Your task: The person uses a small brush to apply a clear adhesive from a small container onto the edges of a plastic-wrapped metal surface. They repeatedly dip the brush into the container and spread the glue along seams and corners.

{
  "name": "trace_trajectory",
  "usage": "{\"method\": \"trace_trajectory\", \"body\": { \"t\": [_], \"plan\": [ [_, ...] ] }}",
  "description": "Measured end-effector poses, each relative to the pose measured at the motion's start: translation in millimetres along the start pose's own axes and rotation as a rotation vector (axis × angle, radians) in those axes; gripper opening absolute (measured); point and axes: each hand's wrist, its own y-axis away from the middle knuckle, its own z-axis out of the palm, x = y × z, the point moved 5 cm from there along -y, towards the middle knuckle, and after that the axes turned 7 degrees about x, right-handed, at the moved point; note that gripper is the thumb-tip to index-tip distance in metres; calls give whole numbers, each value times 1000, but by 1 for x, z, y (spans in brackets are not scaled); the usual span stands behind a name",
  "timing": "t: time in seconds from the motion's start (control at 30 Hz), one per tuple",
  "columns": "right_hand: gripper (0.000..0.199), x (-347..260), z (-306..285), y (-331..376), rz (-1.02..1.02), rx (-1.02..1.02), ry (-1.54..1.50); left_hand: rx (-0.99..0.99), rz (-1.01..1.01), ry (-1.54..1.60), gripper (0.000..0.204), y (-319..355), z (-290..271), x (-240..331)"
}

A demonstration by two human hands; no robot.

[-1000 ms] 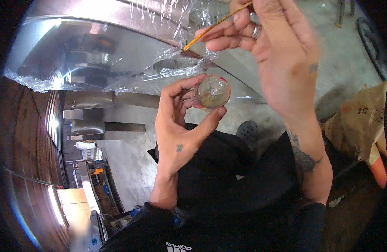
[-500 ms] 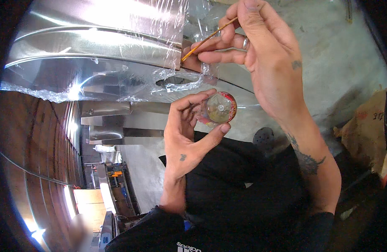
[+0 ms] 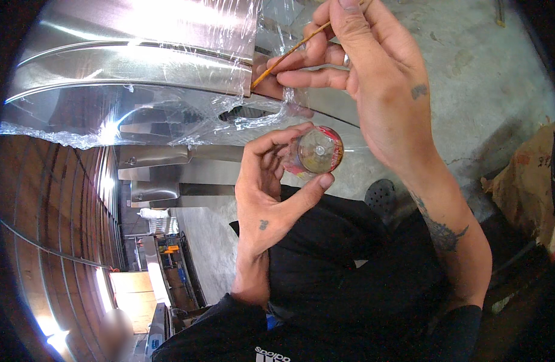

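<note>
My left hand (image 3: 268, 199) is wrapped round a small clear bottle (image 3: 319, 151) with a red and yellow label, its round, see-through end facing up. Between the thumb and fingers of my right hand (image 3: 380, 78) is a thin brown stick (image 3: 296, 48), like a slim brush or swab. The stick slants down to the left, and its orange-brown tip lies at the lower right corner of a shiny brushed-metal panel (image 3: 151, 66). Whether the tip touches the metal, I cannot tell. My right hand's other fingers are spread beside the panel's edge.
Torn clear plastic film (image 3: 199, 111) hangs over and below the panel. Metal pieces (image 3: 154, 155) jut out under it at the left. A brown paper-like sack (image 3: 524, 169) lies at the right on the concrete floor (image 3: 470, 66). A dark perforated shoe (image 3: 383, 196) shows behind my right forearm.
The panel and my right hand with the stick appear slightly further left in the picture. The bottle has shifted a little right and up. Both holds are the same.
</note>
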Motion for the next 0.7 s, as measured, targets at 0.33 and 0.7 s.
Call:
{"method": "trace_trajectory", "body": {
  "t": [0.33, 0.7],
  "plan": [
    [33, 1, 0, 1, 6, 4, -4, 3, 14, -2, 71, 0, 0, 2],
    [33, 2, 0, 3, 10, 8, -11, -9, 28, -2, 71, 0, 1, 2]
  ]
}}
